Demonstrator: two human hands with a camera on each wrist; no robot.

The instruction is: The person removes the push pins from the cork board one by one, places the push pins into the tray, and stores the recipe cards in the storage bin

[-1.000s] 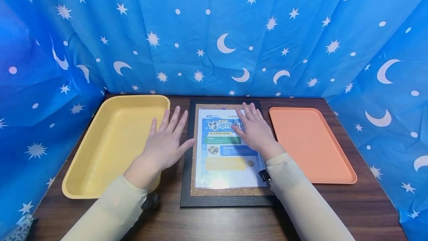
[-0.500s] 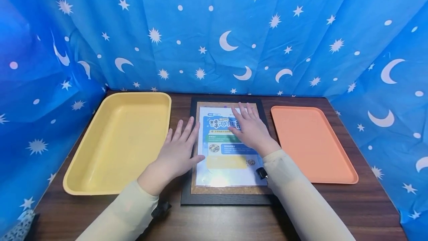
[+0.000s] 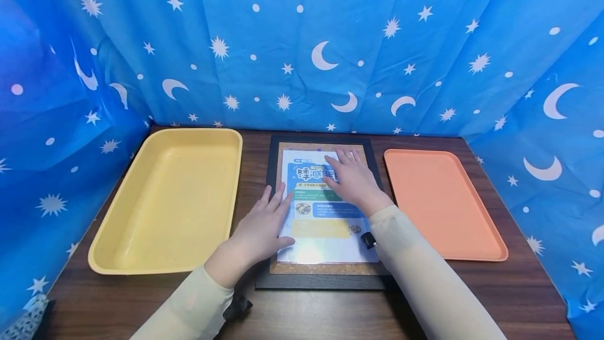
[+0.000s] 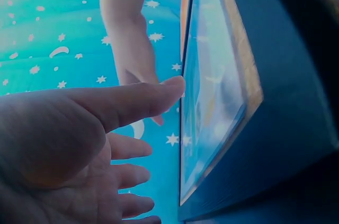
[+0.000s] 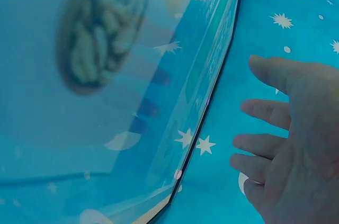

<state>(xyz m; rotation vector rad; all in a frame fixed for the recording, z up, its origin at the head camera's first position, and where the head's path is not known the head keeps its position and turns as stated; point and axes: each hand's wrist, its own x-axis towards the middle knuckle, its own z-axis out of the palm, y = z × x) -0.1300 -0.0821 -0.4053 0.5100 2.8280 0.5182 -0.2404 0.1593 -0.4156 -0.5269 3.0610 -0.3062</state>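
Framed poster is lying on a wooden table between a yellow tub and an orange tray, while a left hand and right hand are hovering over it, fingers spread.

A left hand and a right hand make two hands; there is one yellow tub, one orange tray, one black frame, one printed sheet, one table.

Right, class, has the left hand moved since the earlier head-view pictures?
Yes: judged against the yellow tub, the left hand has moved right and lower in the picture, now overlapping more of the black frame.
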